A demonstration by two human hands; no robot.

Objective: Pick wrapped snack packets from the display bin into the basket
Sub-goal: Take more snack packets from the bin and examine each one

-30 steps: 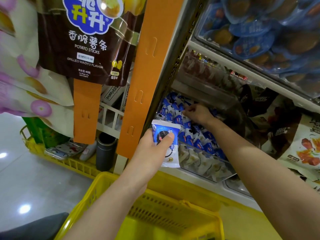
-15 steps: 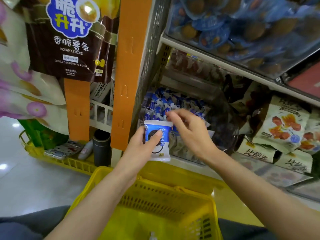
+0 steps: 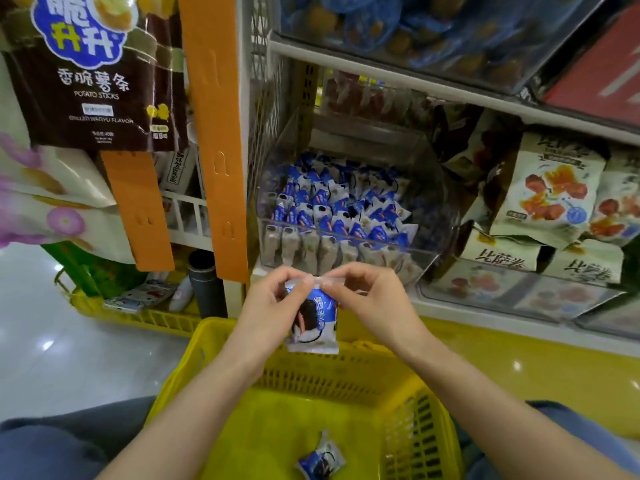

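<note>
Held packet: blue-and-white wrapped snack packet [image 3: 313, 318] hangs upright, long axis vertical, above the far rim of the yellow basket [image 3: 349, 386].
Left hand [image 3: 273, 308]: thumb and forefinger pinched shut on the packet's top seal, left end.
Right hand [image 3: 369, 299]: fingertips pinched on the same seal, right end; both hands equally near.
Key relation: basket floor lies below and nearer the person than the packet; judged next move is a release downward and inward.
Already in basket: one matching packet [image 3: 320, 460] on the floor, near the front edge.
Source: clear display bin [image 3: 346, 237] on the shelf beyond the hands, well stocked.
Hidden: packet's left half behind the left hand; whether one packet or two are held, cannot tell. Basket's near edge cut off by the frame.
</note>
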